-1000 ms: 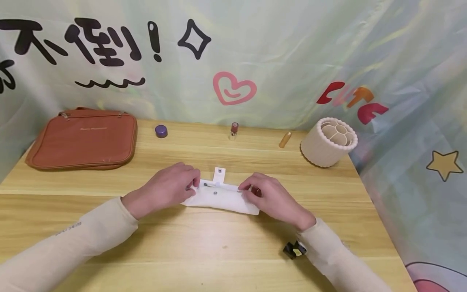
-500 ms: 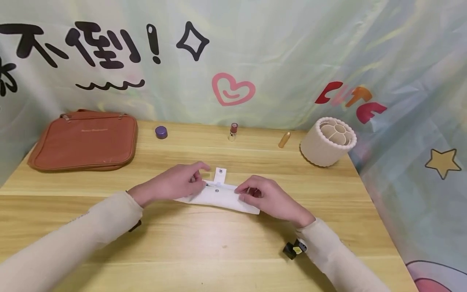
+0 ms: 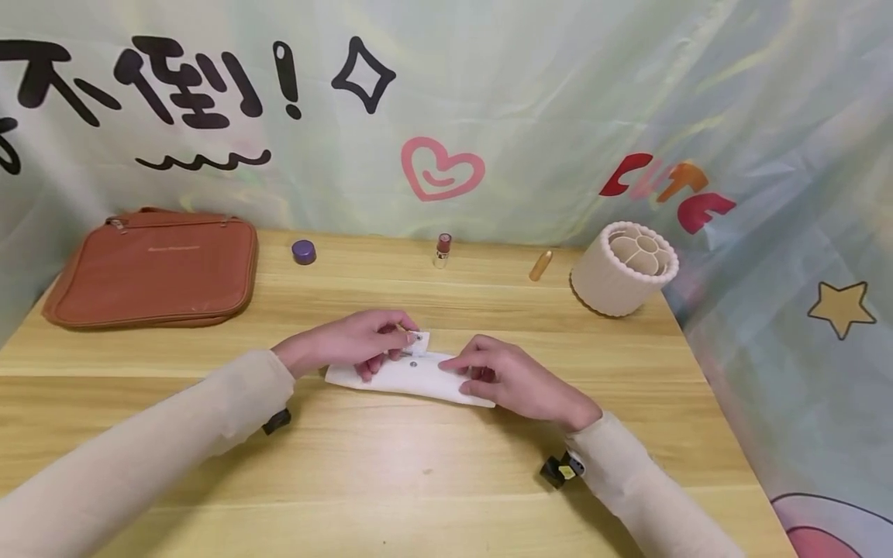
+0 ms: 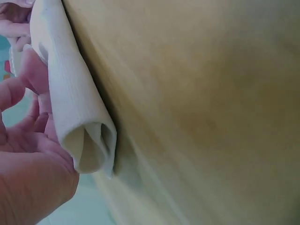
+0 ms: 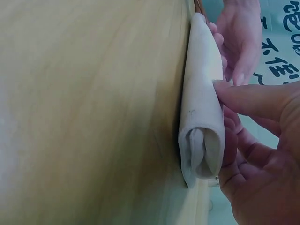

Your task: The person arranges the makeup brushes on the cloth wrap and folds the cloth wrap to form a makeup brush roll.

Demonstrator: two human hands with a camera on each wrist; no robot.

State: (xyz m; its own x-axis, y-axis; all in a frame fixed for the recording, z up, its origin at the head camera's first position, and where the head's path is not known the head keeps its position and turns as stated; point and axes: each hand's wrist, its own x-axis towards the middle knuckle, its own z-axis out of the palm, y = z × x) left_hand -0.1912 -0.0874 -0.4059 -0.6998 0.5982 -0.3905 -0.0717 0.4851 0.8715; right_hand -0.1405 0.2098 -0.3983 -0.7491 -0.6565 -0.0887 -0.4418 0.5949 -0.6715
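Observation:
A white fabric pouch (image 3: 391, 378), rolled into a long flat shape, lies on the table with a metal snap stud on its upper face. From its far side a short strap (image 3: 422, 342) with a snap stands out. My left hand (image 3: 356, 341) pinches this strap between thumb and index finger, its other fingers lying over the pouch's left part. At the right end, my right hand (image 3: 505, 376) grips the pouch, thumb (image 5: 248, 98) on the near side and fingers behind. Folded layers show at the pouch's open end in both wrist views.
Along the back of the wooden table (image 3: 425, 496) stand a brown zipped case (image 3: 156, 267), a purple lid (image 3: 303, 252), a lipstick (image 3: 443, 249), a gold bullet-shaped tube (image 3: 540, 265) and a cream ribbed holder (image 3: 621, 271). A printed curtain (image 3: 530, 116) hangs behind.
My left hand has left the pouch's left end, moved right along it and taken hold of the strap, which now tilts toward the pouch. The right hand stays at the right end.

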